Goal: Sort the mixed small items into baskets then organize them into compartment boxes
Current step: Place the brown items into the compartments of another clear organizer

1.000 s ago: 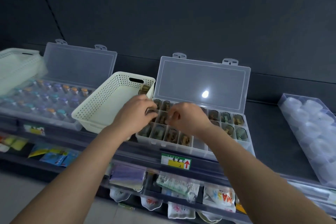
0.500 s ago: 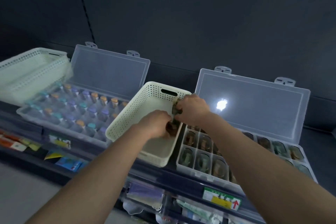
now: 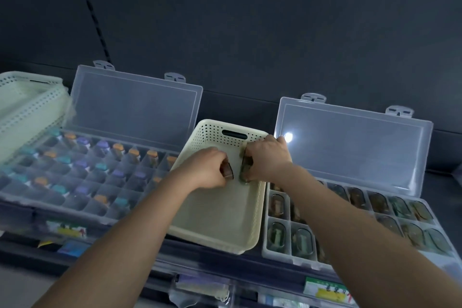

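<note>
Boxes first: vial compartment box (image 3: 82, 197) is sitting at 9 o'clock, lid up. Right compartment box (image 3: 280, 256) is sitting at 3 o'clock, lid up, holding rows of oval brown and green cases. Cream perforated basket (image 3: 220, 220) is lying between them, just beside the right one. Both hands are working at the basket's 12 o'clock end: left hand (image 3: 205, 170) pinching a brown case (image 3: 227, 172), right hand (image 3: 268, 160) curling round a greenish case (image 3: 245, 170). I'm suggesting: lift both clear of the rim, move to 3 o'clock, seat each flat in a free cell, matching colour.
</note>
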Demonstrator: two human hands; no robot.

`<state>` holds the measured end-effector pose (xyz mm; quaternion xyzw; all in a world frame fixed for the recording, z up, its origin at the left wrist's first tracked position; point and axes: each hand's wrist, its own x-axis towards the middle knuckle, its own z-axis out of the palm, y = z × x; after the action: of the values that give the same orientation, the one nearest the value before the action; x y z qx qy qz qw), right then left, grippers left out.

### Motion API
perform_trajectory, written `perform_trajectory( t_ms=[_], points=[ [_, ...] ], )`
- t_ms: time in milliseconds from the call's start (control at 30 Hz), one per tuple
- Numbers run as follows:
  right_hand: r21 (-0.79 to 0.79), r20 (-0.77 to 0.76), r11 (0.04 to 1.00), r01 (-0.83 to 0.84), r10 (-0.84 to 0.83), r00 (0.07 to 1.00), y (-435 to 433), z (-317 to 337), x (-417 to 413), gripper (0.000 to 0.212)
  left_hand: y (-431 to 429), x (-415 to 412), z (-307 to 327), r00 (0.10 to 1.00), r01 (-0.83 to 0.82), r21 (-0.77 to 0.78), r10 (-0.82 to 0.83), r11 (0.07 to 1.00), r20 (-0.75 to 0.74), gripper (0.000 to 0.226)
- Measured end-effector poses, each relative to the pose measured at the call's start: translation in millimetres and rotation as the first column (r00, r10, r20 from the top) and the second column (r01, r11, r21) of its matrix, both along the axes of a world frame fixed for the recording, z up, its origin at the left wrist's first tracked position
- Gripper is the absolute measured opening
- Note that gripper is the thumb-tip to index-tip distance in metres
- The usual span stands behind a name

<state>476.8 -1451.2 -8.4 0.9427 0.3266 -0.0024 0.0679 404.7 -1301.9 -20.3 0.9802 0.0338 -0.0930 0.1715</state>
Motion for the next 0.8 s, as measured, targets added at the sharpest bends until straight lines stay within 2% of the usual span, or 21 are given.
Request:
perform_trajectory(
  t_ms=[67,100,200,300,400,533,667,800],
  points=[
    [0.099,-0.028,0.995,0.013,-0.011,1.0,-4,3,-2,0.035,4,-1,7,0.999,-0.025,-0.093,0.028,0.995,0.037,0.057],
    [0.169,-0.041,0.985,0.027,-0.02,0.999,-6,5,-3,0.035,6,-2,10,0.997,-0.031,-0.131,0.04,0.991,0.064,0.06],
    [0.431,-0.133,0.897,0.099,-0.046,0.99,-21,18,-5,0.04,3,-5,19,0.981,-0.073,-0.237,0.113,0.969,0.16,0.055],
    [0.569,-0.255,0.801,0.185,-0.041,0.966,-42,35,-6,0.039,-9,-7,28,0.952,-0.092,-0.344,0.184,0.935,0.246,0.052],
    [0.621,-0.25,0.765,0.171,-0.014,0.968,-67,47,-12,0.039,-33,-10,37,0.935,-0.039,-0.406,0.177,0.913,0.307,0.054],
    [0.67,-0.23,0.73,0.134,0.032,0.973,-114,53,-23,0.038,-77,-16,41,0.942,0.02,-0.43,0.127,0.903,0.31,0.053],
    [0.66,-0.242,0.739,0.132,0.043,0.969,-171,50,-35,0.042,-127,-24,37,0.953,0.066,-0.409,0.065,0.91,0.297,0.062],
    [0.65,-0.266,0.742,0.164,0.02,0.964,-224,43,-50,0.043,-180,-34,33,0.963,0.1,-0.415,0.017,0.904,0.268,0.056]
  ],
)
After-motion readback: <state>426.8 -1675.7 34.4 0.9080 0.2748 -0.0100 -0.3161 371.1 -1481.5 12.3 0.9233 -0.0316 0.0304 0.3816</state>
